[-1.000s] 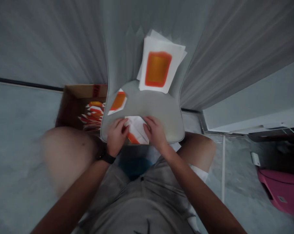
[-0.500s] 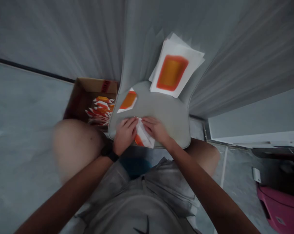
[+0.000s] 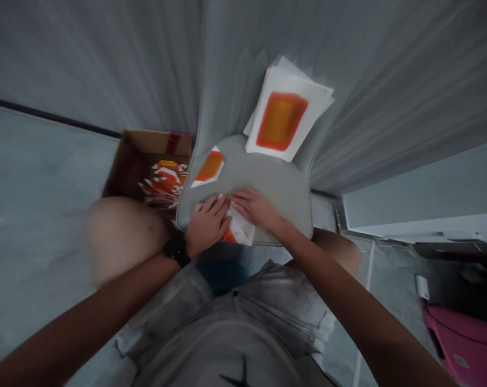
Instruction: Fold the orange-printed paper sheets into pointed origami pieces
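Observation:
My left hand (image 3: 207, 223) and my right hand (image 3: 256, 207) meet over a partly folded sheet of paper (image 3: 241, 228) at the front edge of the grey chair seat (image 3: 276, 183). The paper is white with an orange-red patch at its lower left. Both sets of fingers are closed on its upper part, hiding much of it, and the right fingers reach close to the left ones. Beyond my left hand lies a folded orange and white paper piece (image 3: 210, 167). A stack of white sheets (image 3: 284, 113) with an orange print leans on the chair back.
Left of the seat, a cardboard box (image 3: 157, 142) holds many folded orange and white papers (image 3: 166, 183). My knees flank the chair. A grey curtain (image 3: 147, 64) hangs behind it. On the floor at lower right is a pink object (image 3: 461, 338) with a dark cable.
My right hand has shifted slightly left over the paper, towards my left fingers, covering more of its top. The whole view has moved a little; the stack and box are otherwise unchanged.

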The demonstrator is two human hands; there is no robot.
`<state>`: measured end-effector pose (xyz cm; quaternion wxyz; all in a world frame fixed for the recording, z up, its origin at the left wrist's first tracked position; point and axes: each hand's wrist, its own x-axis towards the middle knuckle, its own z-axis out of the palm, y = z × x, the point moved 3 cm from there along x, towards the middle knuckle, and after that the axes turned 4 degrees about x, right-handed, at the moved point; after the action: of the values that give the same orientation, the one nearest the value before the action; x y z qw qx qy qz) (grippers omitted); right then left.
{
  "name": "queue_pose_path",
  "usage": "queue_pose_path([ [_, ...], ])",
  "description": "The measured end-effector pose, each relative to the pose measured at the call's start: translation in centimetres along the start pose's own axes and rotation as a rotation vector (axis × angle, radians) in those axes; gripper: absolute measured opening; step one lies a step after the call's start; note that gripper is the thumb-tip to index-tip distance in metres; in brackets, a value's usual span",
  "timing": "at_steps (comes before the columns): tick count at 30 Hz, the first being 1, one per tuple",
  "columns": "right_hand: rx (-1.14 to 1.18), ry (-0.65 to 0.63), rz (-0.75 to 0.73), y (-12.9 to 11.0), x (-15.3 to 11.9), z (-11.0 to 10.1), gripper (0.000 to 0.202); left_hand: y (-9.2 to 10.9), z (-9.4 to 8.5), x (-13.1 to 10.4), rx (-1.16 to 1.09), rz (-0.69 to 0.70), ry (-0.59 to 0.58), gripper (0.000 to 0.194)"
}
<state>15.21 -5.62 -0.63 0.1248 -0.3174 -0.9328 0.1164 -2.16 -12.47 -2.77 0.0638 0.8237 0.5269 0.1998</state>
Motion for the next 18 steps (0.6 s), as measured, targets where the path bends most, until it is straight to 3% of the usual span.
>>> queue_pose_path([
  [5,-0.106,-0.018,-0.011,0.9,0.8,0.0,0.035,0.0,0.4,-0.1,0.01,-0.009,0.002,0.054],
  [11,-0.005,-0.001,-0.039,2.9,-1.9,-0.5,0.035,0.2,0.3,-0.2,0.04,0.004,-0.013,0.056],
  [18,-0.05,-0.013,0.003,4.7,-4.3,-0.1,0.039,0.2,0.4,-0.3,0.047,0.009,-0.003,0.057],
])
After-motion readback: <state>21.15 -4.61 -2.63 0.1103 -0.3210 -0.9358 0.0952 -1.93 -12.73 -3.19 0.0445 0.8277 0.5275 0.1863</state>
